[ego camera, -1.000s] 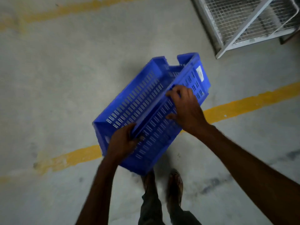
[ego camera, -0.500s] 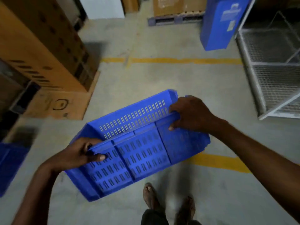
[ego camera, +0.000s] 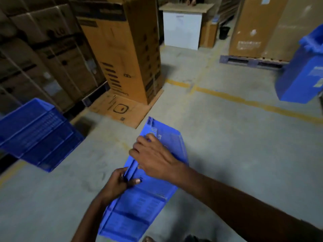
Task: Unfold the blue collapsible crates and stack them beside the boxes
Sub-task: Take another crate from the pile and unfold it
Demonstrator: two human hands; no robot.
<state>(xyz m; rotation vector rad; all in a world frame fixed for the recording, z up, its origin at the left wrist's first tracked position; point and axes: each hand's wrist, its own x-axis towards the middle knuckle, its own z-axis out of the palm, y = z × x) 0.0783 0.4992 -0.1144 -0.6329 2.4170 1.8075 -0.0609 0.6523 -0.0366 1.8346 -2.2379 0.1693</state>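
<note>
Blue crate (ego camera: 148, 193) held in both hands over the floor (ego camera: 227, 137).
The left hand (ego camera: 119, 183) has its grip clamped on the crate's ridge. Just beyond, the right hand (ego camera: 155, 158) curls its fingers over it. Farther left, a stack of crates (ego camera: 35, 135) stands near the cardboard boxes (ego camera: 122, 49).

A white cabinet (ego camera: 181, 30) stands past the yellow floor line (ego camera: 244, 101), pallet (ego camera: 250, 62) nearby.

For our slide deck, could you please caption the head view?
Left hand and right hand hold a blue crate near stacked crates beside cardboard boxes.
</note>
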